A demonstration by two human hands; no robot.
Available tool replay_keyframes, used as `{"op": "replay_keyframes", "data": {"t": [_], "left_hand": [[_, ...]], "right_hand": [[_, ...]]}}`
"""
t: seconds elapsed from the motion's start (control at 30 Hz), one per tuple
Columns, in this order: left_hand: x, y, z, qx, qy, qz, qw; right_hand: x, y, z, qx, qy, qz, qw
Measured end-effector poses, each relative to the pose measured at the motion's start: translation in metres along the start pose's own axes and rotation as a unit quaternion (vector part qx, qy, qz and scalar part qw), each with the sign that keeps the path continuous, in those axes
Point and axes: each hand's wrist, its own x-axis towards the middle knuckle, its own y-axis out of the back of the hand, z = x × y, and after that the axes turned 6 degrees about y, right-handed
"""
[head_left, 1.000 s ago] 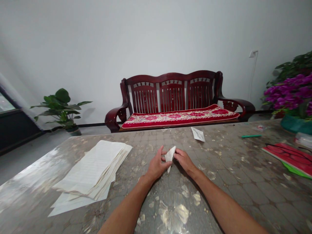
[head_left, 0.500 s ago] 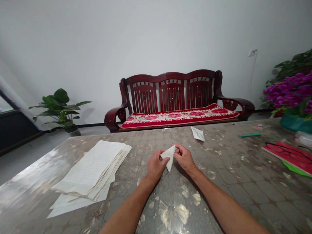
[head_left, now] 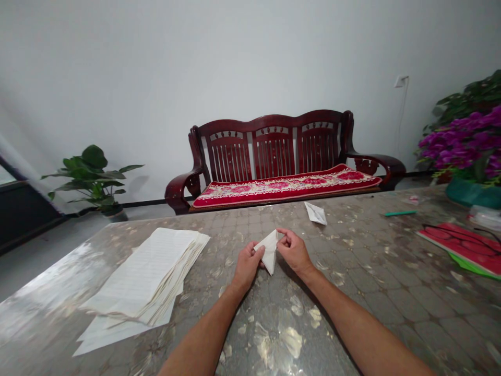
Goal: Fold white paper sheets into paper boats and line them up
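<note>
Paper (head_left: pixel 269 252) higher between left hand (head_left: pixel 247 266) and right hand (head_left: pixel 293 252), table edge (head_left: pixel 250 211) beyond

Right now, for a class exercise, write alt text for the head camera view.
The left hand and right hand pinch a folded white paper triangle over a patterned table top, beside a stack of lined paper. A dark red wooden bench stands beyond.

At twelve o'clock, a polished dark wooden bench (head_left: pixel 274 141) carries a woven cloth cushion (head_left: pixel 285 184). At nine, matt paper sheets (head_left: pixel 144 277) lie on a glossy, smooth tabletop (head_left: pixel 352 292); at center, matt folded paper (head_left: pixel 269 251).
</note>
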Motion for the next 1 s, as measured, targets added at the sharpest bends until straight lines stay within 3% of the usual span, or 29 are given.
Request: {"op": "replay_keyframes", "data": {"t": [0.3, 0.4, 0.47, 0.67, 0.87, 1.0], "left_hand": [[0.001, 0.007, 0.009, -0.163, 0.059, -0.059, 0.983], [0.000, 0.008, 0.012, -0.184, 0.073, -0.057, 0.979], [0.001, 0.009, 0.012, -0.189, 0.068, -0.043, 0.979], [0.004, 0.012, 0.013, -0.213, 0.050, 0.002, 0.976], [0.000, 0.008, 0.016, -0.210, 0.051, -0.080, 0.973], [0.000, 0.007, 0.011, -0.188, 0.048, -0.061, 0.979]], "right_hand": [[0.001, 0.008, -0.009, 0.077, 0.002, -0.095, 0.992], [-0.001, 0.012, -0.011, 0.143, -0.055, -0.175, 0.973], [-0.002, 0.013, -0.011, 0.166, -0.084, -0.195, 0.963], [0.000, 0.010, -0.011, 0.146, -0.077, -0.113, 0.980], [-0.003, 0.006, -0.010, 0.125, -0.067, -0.061, 0.988], [-0.005, 0.008, -0.008, 0.121, -0.062, -0.075, 0.988]]}}
